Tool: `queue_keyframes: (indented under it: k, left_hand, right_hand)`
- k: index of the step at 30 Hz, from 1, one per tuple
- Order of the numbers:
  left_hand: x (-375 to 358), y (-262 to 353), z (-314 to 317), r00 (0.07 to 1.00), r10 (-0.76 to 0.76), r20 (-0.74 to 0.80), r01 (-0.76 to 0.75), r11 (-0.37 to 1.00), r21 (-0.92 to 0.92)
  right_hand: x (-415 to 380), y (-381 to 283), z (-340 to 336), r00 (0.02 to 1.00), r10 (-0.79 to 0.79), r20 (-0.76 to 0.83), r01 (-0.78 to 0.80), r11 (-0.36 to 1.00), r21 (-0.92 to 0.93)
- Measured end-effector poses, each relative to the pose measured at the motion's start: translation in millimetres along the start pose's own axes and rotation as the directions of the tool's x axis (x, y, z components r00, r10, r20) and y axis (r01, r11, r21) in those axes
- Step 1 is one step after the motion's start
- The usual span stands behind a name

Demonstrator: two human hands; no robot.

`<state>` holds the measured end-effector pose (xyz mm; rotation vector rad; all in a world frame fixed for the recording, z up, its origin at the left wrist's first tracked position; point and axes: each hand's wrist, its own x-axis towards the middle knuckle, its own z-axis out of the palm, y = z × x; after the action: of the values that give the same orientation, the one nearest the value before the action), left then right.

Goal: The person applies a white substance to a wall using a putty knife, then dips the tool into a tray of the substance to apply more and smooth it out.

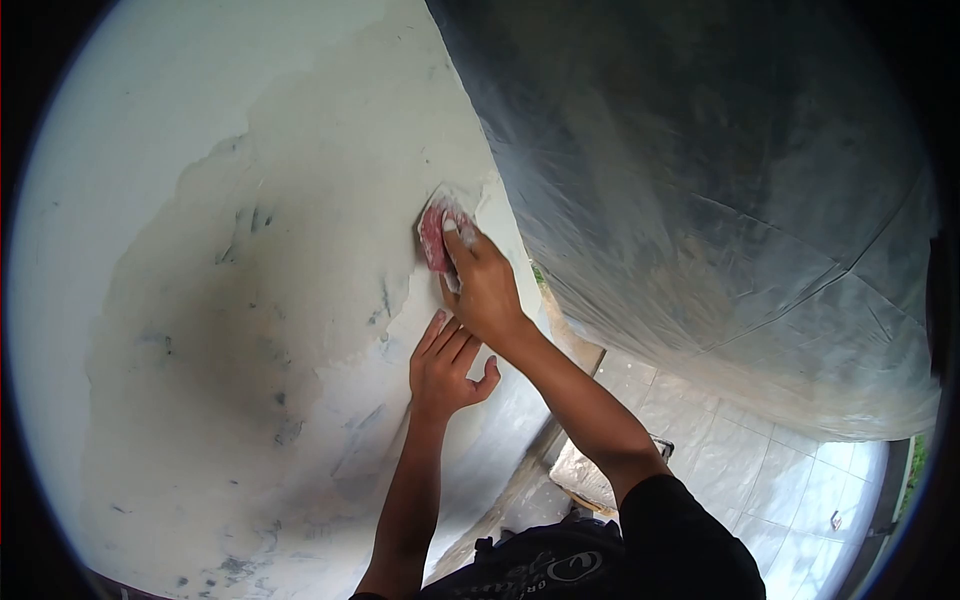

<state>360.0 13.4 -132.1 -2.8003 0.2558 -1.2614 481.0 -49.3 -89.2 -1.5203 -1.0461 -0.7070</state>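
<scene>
A light wall (330, 180) with a patchy greyish-cream coat and dark marks fills the left and centre. My right hand (484, 285) grips a red tool (434, 236) smeared with white, which lies against the wall close to its right edge. Just below it, my left hand (447, 370) rests against the wall with its fingers spread and nothing in it. White residue coats the fingertips of my right hand.
A translucent plastic sheet (720, 200) hangs along the right side. Beneath it is a tiled floor (740, 460). A whitish, box-like object (583, 472) stands low, beside my right arm. Some greenery (917, 462) shows at the lower right.
</scene>
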Motion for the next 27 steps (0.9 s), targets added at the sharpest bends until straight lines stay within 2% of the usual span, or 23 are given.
queue_keyframes:
  k: [1,3,5,6,9,10,12,13,15,17,18,19,21,23,27]
  left_hand:
    - [-1.7,-0.7,0.4,0.999,-0.007,0.039,0.008,1.0,-0.029]
    - [-0.2,-1.0,3.1,1.0,0.026,-0.013,-0.026,1.0,-0.006]
    - [1.2,0.0,1.8,1.0,0.006,0.023,-0.005,0.999,-0.035]
    - [1.4,0.4,1.4,1.0,0.017,0.019,-0.017,1.0,0.019]
    - [3.5,1.7,0.4,1.0,0.026,0.005,-0.026,1.0,0.018]
    - [2.6,1.9,0.2,1.0,0.014,0.018,-0.015,1.0,0.017]
    - [3.2,1.2,-0.3,1.0,0.021,0.016,-0.022,0.999,0.023]
    - [3.2,1.0,-0.2,0.999,0.033,0.012,-0.033,0.999,0.029]
    - [-4.1,-1.8,0.3,0.999,-0.001,0.037,0.001,1.0,-0.005]
    - [-6.8,-2.4,1.3,0.997,-0.03,0.072,0.033,0.999,-0.041]
    - [-4.2,-1.9,1.7,0.999,-0.016,0.043,0.017,0.999,-0.031]
    - [-2.3,-0.5,1.2,1.0,-0.004,0.017,0.004,1.0,-0.021]
    - [0.2,1.2,-1.0,0.999,0.006,0.052,-0.004,0.999,-0.039]
    - [3.3,0.9,0.2,0.999,0.04,0.022,-0.041,0.999,0.018]
    - [1.3,0.8,1.4,1.0,0.026,0.013,-0.026,1.0,0.001]
  right_hand:
    - [-18.6,-6.7,-2.4,1.0,-0.01,0.012,0.01,1.0,0.03]
    - [-30.2,-19.2,-13.6,0.997,-0.045,-0.056,0.052,0.988,0.148]
    - [-14.2,-16.2,-25.4,0.991,0.028,-0.129,-0.003,0.981,0.193]
    - [2.9,-10.1,-27.7,0.976,0.049,-0.213,-0.009,0.983,0.183]
    - [48.4,14.7,-25.8,0.954,0.08,-0.289,-0.061,0.996,0.072]
    - [45.5,17.7,-17.8,0.955,0.08,-0.287,-0.061,0.995,0.074]
    - [39.4,20.8,0.4,0.985,0.013,-0.173,-0.024,0.998,-0.06]
    - [24.8,7.6,-0.9,0.991,0.117,-0.058,-0.118,0.993,-0.009]
    - [-14.2,-9.2,3.0,0.996,0.088,-0.021,-0.088,0.996,-0.007]
    - [-42.9,-23.9,-1.4,0.998,0.04,-0.043,-0.034,0.992,0.123]
    - [-44.5,-27.3,-9.1,0.995,0.092,-0.025,-0.087,0.982,0.169]
    - [-37.8,-26.0,-16.2,0.995,0.099,-0.024,-0.094,0.981,0.167]
    - [-5.9,-12.1,-27.0,0.97,0.163,-0.182,-0.138,0.98,0.146]
    - [28.6,6.6,-34.6,0.953,0.2,-0.226,-0.18,0.978,0.106]
    - [41.3,42.8,-4.0,0.96,0.174,-0.219,-0.179,0.984,-0.003]
